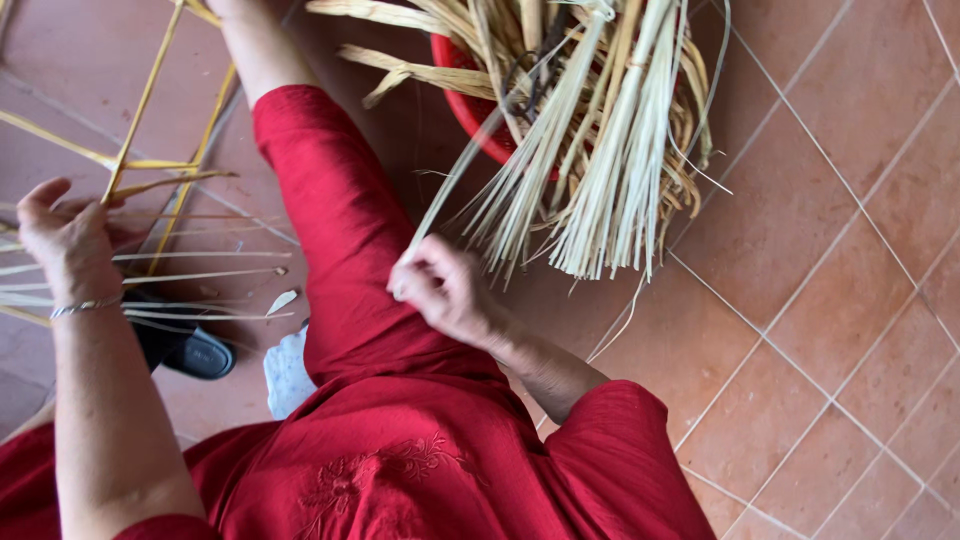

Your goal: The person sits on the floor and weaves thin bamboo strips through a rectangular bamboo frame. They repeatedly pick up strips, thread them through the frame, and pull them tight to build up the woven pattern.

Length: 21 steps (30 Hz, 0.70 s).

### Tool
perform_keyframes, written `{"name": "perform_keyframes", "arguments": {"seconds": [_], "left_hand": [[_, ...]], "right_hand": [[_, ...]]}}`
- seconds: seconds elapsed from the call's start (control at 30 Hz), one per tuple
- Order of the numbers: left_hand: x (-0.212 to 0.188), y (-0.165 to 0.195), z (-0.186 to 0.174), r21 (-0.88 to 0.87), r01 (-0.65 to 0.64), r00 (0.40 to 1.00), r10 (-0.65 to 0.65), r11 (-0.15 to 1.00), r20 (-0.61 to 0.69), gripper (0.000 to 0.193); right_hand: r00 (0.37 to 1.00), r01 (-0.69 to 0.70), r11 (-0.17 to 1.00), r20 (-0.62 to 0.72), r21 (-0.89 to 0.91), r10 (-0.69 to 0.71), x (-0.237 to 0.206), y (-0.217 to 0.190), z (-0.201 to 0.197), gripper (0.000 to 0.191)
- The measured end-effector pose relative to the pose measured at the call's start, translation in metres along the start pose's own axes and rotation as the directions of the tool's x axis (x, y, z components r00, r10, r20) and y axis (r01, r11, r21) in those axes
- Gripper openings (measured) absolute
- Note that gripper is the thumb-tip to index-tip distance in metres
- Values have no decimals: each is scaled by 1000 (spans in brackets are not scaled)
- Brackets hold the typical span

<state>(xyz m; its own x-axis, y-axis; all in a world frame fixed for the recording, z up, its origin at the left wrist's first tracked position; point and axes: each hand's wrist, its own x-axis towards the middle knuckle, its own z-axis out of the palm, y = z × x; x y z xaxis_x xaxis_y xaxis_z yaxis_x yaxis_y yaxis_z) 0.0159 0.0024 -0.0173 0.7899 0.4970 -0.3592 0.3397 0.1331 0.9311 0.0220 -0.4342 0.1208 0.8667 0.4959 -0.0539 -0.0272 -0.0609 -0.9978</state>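
Note:
My right hand (pixel 443 288) is closed on a single pale straw strip (pixel 455 185) that runs up into a large bundle of dried straw strips (pixel 590 140). The bundle lies across a red bowl (pixel 462 100) on the tiled floor. My left hand (pixel 68 240) rests on thin yellow cane strips (pixel 150 170) fanned out over the floor at the left, with its fingers curled over them. A silver bracelet sits on the left wrist. I sit in red clothing, one leg stretched toward the top of the view.
Terracotta floor tiles (pixel 820 300) with pale grout lines spread to the right. A black sandal (pixel 195 352) and a white cloth scrap (pixel 285 375) lie beside my leg at the lower left.

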Motion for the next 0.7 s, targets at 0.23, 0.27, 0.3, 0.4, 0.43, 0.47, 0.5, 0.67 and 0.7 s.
{"name": "perform_keyframes", "arguments": {"seconds": [0.23, 0.27, 0.3, 0.4, 0.43, 0.47, 0.5, 0.67, 0.7], "left_hand": [[-15, 4, 13, 4, -75, 991, 75, 997, -107, 68], [-17, 4, 16, 60, -109, 985, 116, 992, -130, 72], [-26, 5, 14, 141, -104, 968, 133, 984, -211, 72], [-74, 15, 10, 46, -220, 947, 224, 974, -230, 61], [-91, 20, 9, -41, -280, 942, 267, 959, -204, 62], [-108, 25, 7, -75, -252, 963, 241, 965, -122, 55], [-124, 32, 3, -107, -218, 976, 215, 970, -36, 48], [-147, 57, 6, 146, -373, 926, 378, 916, -4, 19], [-144, 61, 9, 189, -366, 923, 382, 911, -51, 14]], "right_hand": [[636, 668, 743, 542, -32, -549, 37, -48, 109, 23], [662, 622, 783, 535, 0, -525, 46, -45, 120, 20], [689, 569, 822, 530, 28, -495, 59, -39, 130, 16], [834, 394, 919, 418, 3, -359, 95, -13, 156, 9], [858, 347, 938, 398, 17, -325, 107, -2, 164, 8], [882, 297, 955, 376, 30, -286, 116, 8, 172, 8], [887, 280, 960, 384, -8, -255, 125, 19, 177, 9], [883, 129, 986, 465, -105, -66, 146, 65, 187, 11], [877, 94, 991, 478, -92, -39, 152, 74, 184, 11]]}}
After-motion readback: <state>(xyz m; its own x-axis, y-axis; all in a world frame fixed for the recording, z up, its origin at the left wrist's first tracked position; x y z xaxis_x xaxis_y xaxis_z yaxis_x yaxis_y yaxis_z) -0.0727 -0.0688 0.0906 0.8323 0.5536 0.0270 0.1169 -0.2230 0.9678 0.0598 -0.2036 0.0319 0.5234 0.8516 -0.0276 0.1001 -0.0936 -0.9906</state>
